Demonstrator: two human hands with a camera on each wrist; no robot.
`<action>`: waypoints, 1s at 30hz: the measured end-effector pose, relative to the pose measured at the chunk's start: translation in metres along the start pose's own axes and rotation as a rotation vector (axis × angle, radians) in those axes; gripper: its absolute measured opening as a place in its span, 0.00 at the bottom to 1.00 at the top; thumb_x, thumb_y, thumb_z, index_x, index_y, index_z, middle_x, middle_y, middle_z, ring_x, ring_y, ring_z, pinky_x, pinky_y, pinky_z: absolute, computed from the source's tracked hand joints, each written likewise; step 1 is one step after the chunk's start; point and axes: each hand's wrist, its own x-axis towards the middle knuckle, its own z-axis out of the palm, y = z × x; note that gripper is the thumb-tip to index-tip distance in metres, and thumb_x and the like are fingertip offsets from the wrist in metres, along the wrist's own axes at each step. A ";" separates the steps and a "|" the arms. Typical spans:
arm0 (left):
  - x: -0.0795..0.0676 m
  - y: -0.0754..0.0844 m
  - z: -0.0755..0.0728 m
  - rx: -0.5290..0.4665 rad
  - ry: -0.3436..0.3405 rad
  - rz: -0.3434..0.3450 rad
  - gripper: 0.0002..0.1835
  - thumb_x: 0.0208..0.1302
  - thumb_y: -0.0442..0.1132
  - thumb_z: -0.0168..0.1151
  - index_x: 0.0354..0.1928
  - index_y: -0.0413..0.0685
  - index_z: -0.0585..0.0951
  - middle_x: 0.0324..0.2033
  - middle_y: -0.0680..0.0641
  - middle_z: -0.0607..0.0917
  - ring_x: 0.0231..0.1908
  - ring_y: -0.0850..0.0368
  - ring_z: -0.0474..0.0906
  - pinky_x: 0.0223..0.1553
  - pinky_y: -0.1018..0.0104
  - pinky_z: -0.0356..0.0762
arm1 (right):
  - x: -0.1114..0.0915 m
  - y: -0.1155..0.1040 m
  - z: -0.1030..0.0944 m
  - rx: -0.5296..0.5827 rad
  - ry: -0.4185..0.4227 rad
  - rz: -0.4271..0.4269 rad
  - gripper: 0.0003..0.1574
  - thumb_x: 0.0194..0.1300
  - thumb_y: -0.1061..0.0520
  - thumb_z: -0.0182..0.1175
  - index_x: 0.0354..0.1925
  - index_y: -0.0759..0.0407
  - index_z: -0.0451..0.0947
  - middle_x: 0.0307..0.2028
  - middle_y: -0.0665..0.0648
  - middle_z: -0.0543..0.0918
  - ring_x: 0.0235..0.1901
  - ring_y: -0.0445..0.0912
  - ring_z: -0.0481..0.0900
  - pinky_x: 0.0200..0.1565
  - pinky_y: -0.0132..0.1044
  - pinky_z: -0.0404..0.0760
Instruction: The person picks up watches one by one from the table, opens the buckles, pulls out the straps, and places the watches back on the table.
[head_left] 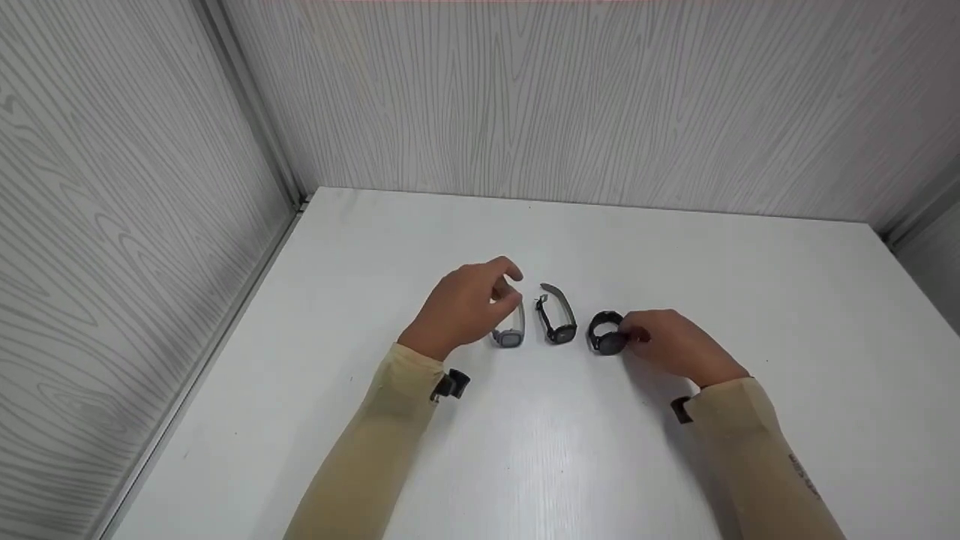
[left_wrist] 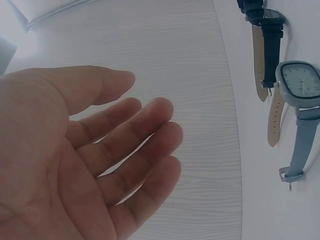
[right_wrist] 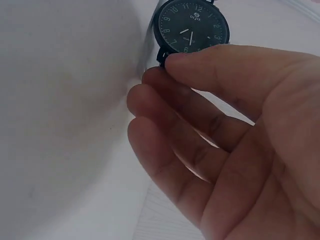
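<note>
Three wristwatches stand in a row on the white table. At the right end is a black round-faced watch (head_left: 613, 343), its strap looped behind the dial. My right hand (head_left: 671, 341) pinches it between thumb and index finger; the right wrist view shows the round dial (right_wrist: 191, 27) just past the thumb tip. In the middle is a dark square-faced watch (head_left: 562, 334) with its strap unfastened. A light blue-grey watch (head_left: 510, 339) is at the left, partly behind my left hand (head_left: 469, 304). In the left wrist view that hand's fingers are loosely bent and hold nothing, apart from the grey watch (left_wrist: 301, 82).
The white tabletop (head_left: 480, 450) runs back to a pale wood-grain panel (head_left: 525, 105). Another such panel (head_left: 97, 247) rises along the left side. Each sleeve carries a small black strap piece (head_left: 451, 384) at the wrist.
</note>
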 end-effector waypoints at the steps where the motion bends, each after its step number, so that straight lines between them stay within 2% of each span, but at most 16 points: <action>1: 0.000 0.000 0.000 0.003 -0.002 0.001 0.14 0.74 0.42 0.58 0.57 0.53 0.82 0.42 0.54 0.90 0.42 0.59 0.84 0.46 0.59 0.80 | 0.000 0.001 0.000 -0.003 0.007 -0.007 0.11 0.69 0.65 0.62 0.45 0.53 0.86 0.43 0.52 0.87 0.44 0.50 0.80 0.52 0.51 0.78; 8: -0.001 0.002 0.001 0.003 -0.012 0.002 0.13 0.74 0.42 0.58 0.58 0.52 0.81 0.42 0.54 0.90 0.41 0.60 0.84 0.45 0.59 0.80 | -0.001 0.000 -0.007 0.012 0.085 -0.031 0.07 0.69 0.63 0.67 0.44 0.55 0.86 0.42 0.54 0.88 0.46 0.50 0.84 0.52 0.53 0.80; 15: -0.001 0.006 0.003 0.008 -0.026 0.007 0.13 0.75 0.43 0.59 0.58 0.53 0.81 0.41 0.54 0.90 0.39 0.60 0.83 0.44 0.60 0.80 | -0.011 -0.019 -0.029 0.018 0.224 -0.069 0.06 0.71 0.62 0.65 0.45 0.53 0.84 0.41 0.52 0.87 0.42 0.47 0.83 0.47 0.49 0.79; 20: -0.001 0.009 0.005 -0.001 -0.025 0.014 0.13 0.75 0.43 0.60 0.57 0.54 0.82 0.39 0.55 0.89 0.37 0.61 0.82 0.44 0.61 0.80 | -0.022 -0.036 -0.040 0.005 0.392 -0.202 0.12 0.68 0.65 0.67 0.47 0.53 0.83 0.42 0.47 0.86 0.41 0.44 0.83 0.42 0.42 0.80; 24: -0.002 0.012 0.005 -0.029 -0.031 0.027 0.13 0.75 0.44 0.61 0.58 0.55 0.82 0.40 0.56 0.88 0.40 0.61 0.82 0.46 0.60 0.80 | -0.032 -0.050 -0.044 -0.025 0.533 -0.330 0.16 0.64 0.68 0.71 0.48 0.54 0.84 0.41 0.46 0.86 0.40 0.41 0.84 0.35 0.32 0.75; 27: -0.002 0.015 0.004 -0.056 -0.034 0.043 0.13 0.75 0.44 0.61 0.57 0.55 0.82 0.40 0.56 0.89 0.43 0.60 0.82 0.47 0.59 0.80 | -0.038 -0.062 -0.046 -0.059 0.597 -0.428 0.18 0.61 0.69 0.72 0.47 0.55 0.83 0.42 0.46 0.86 0.40 0.40 0.84 0.37 0.26 0.73; 30: -0.001 0.018 0.005 -0.085 -0.022 0.074 0.12 0.75 0.44 0.61 0.56 0.55 0.82 0.41 0.57 0.88 0.44 0.62 0.82 0.48 0.60 0.80 | -0.042 -0.072 -0.046 -0.085 0.626 -0.508 0.18 0.60 0.70 0.73 0.46 0.57 0.83 0.43 0.47 0.85 0.41 0.39 0.84 0.43 0.24 0.76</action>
